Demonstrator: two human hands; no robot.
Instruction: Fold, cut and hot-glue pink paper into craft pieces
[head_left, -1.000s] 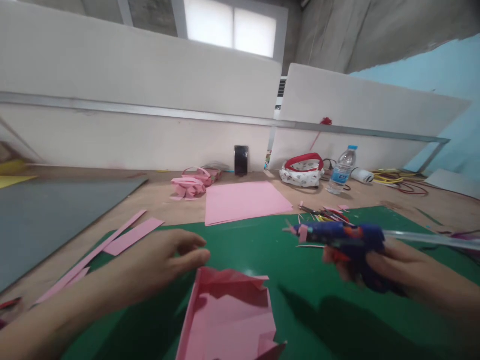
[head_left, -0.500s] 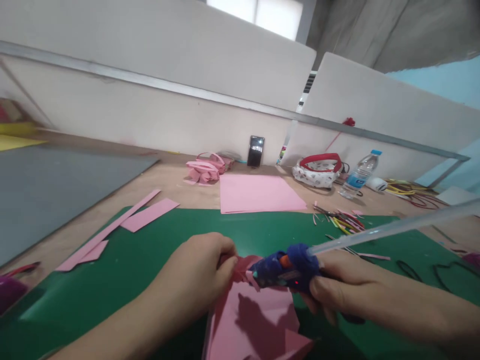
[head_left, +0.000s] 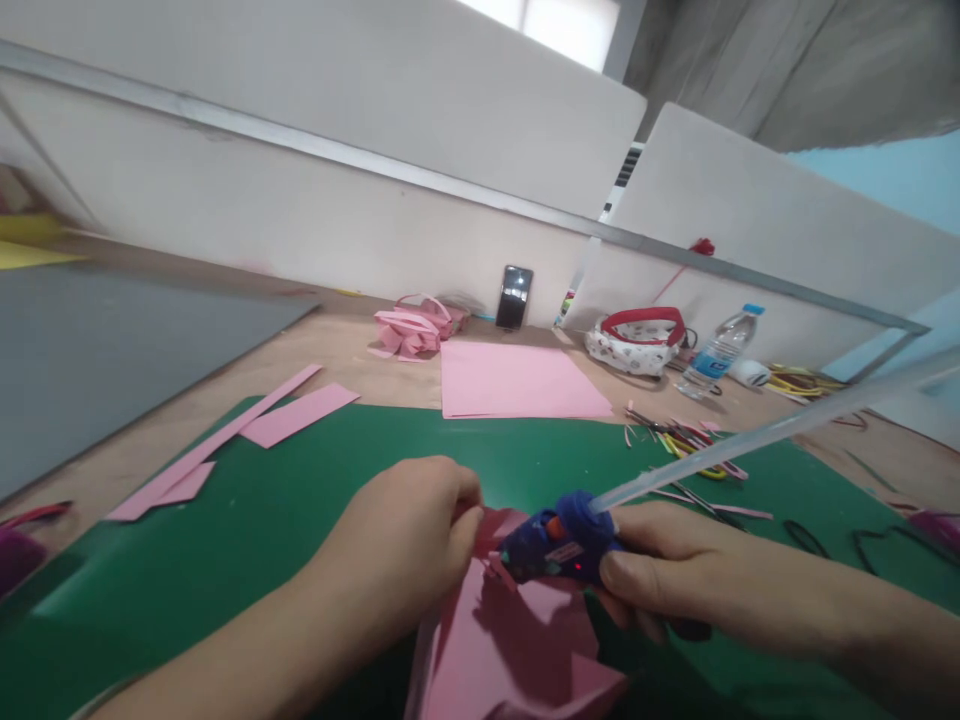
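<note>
The left hand (head_left: pixel 416 525) appears to pinch the far left corner of the pink paper box (head_left: pixel 517 640), its fingertips partly hidden, while the right hand (head_left: pixel 660 570) is wrapped around the handle of the blue glue gun (head_left: pixel 559 540). The box is at the lower middle, over the green mat (head_left: pixel 525 450) on the bench (head_left: pixel 360 345). To glue neatly, I'd steady the folded corner, lay 1 thin bead along the flap and leave the fingertips clear of the hot nozzle. The gun's nose points left and slightly down into the corner; its long axis continues up rightward through the clear glue stick (head_left: pixel 750 438). The box seems to run away from the person, its near end out of frame.
</note>
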